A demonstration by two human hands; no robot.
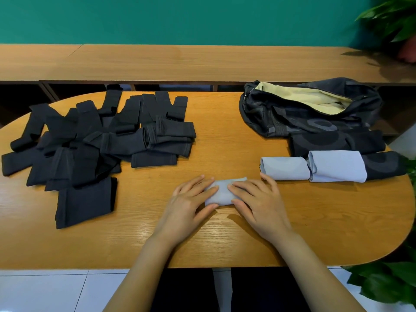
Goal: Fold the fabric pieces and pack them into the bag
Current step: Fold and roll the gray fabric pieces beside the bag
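A small light grey fabric piece (222, 191), folded, lies at the middle of the wooden table (225, 140). My left hand (191, 199) and my right hand (256, 199) both press flat on it with straight fingers, one at each end. Two more folded light grey pieces (286, 168) (337, 166) lie side by side to the right. Behind them sits the dark bag (310, 113), unzipped, its pale yellow lining showing. On the left is a loose pile of several dark fabric pieces (94, 140), with one dark folded piece (85, 201) nearest me.
A dark patterned cloth (382, 165) lies under and beside the grey pieces, part of or next to the bag. A long wooden shelf (180, 61) runs behind the table. Green plants stand at the top right (396, 16) and bottom right (387, 282).
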